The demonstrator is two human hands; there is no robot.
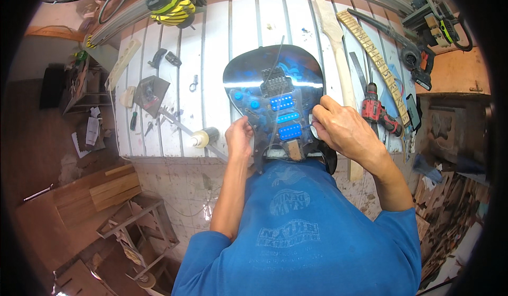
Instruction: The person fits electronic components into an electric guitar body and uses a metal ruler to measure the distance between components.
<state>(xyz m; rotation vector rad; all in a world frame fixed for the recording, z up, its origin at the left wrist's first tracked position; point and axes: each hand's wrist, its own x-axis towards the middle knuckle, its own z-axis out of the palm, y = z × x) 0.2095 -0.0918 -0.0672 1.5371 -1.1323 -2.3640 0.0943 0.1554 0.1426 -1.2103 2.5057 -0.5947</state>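
Note:
A dark electric guitar body (301, 74) with blue swirls lies on the white slatted bench, its neck end toward me. It carries blue pickups (288, 117), a dark bridge (276, 86) and two blue knobs (254, 104). My left hand (239, 137) is closed at the body's left edge, fingertips pinched against it. At the right edge my right hand (341, 126) is closed in a loose fist, its fingertips by the rim; whatever they hold is hidden. A thin strip (279, 58) runs over the body's far edge toward the bridge.
Right of the body lie a pale wooden guitar neck (338, 47), a fretted neck (373, 52), a red drill (373, 108) and a blower (410, 55). On the left are a bottle (205, 137), a dustpan-like scoop (152, 95) and a green screwdriver (133, 121). A power tool (168, 2) stands far left.

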